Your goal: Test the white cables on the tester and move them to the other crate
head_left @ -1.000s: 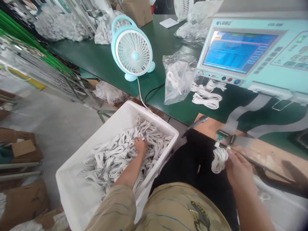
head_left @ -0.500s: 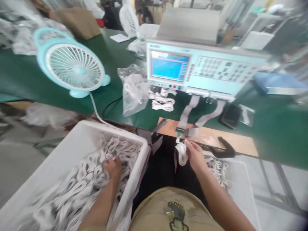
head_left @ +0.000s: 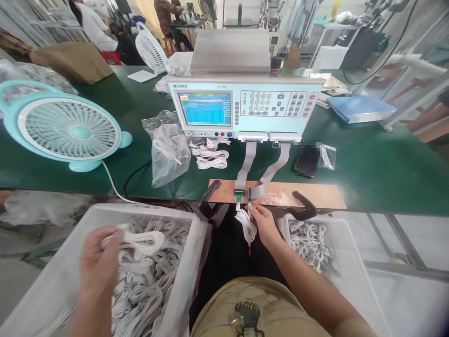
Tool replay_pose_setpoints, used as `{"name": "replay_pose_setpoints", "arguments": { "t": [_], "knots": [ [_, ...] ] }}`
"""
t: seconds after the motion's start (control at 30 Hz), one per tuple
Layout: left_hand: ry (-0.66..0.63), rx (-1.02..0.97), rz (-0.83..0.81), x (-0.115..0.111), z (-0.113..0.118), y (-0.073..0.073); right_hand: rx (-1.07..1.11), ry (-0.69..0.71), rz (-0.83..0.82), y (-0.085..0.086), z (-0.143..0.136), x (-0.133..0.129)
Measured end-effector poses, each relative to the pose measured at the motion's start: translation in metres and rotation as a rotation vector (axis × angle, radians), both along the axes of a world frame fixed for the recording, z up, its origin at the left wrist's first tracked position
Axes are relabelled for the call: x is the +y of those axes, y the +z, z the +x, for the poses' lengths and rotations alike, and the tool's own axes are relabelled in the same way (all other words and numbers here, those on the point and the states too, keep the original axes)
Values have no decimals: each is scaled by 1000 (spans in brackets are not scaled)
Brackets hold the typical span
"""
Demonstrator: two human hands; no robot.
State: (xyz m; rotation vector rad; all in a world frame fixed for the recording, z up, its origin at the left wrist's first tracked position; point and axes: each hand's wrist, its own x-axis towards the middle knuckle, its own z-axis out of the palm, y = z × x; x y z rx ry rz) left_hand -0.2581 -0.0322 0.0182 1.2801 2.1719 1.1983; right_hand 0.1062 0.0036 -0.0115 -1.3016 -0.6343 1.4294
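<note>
My left hand, a little blurred, is closed on a looped white cable above the left white bin, which holds many white cable bundles. At the front edge of the table, my right hand pinches the end of another coiled white cable. That coil hangs beside small connectors on a green circuit board. Two grey ribbon cables run from the board area up to a light-blue instrument with a lit screen.
A turquoise fan stands at the left. Clamps hold a wooden strip at the table edge. Plastic bags, cable bundles and a blue folder lie on the green table. Another bin with cables is at right.
My left hand has risen out of the bin's cables and moved left with a looped cable. My right hand stays at the connectors. The camera view has shifted.
</note>
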Motion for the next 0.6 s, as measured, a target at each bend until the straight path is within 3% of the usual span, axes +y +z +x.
{"name": "replay_pose_setpoints", "arguments": {
  "t": [0.07,0.1,0.2,0.27,0.4,0.5,0.6],
  "knots": [
    [-277,-158,-197,11,61,27,-3,6,11,-1,0,-1],
    [-427,-211,-275,17,94,33,-3,10,14,-2,0,-1],
    [-774,-366,-339,39,176,21,3,17,23,-2,2,-1],
    [-853,-459,-338,54,209,3,5,11,29,-2,2,0],
    [-787,-595,-323,67,230,-22,-21,-11,50,-1,-4,0],
    [-750,-604,-310,53,230,-26,-48,28,69,1,-8,-9],
    [-754,-584,-271,29,229,-25,-115,160,75,8,13,-26]
  ]
}}
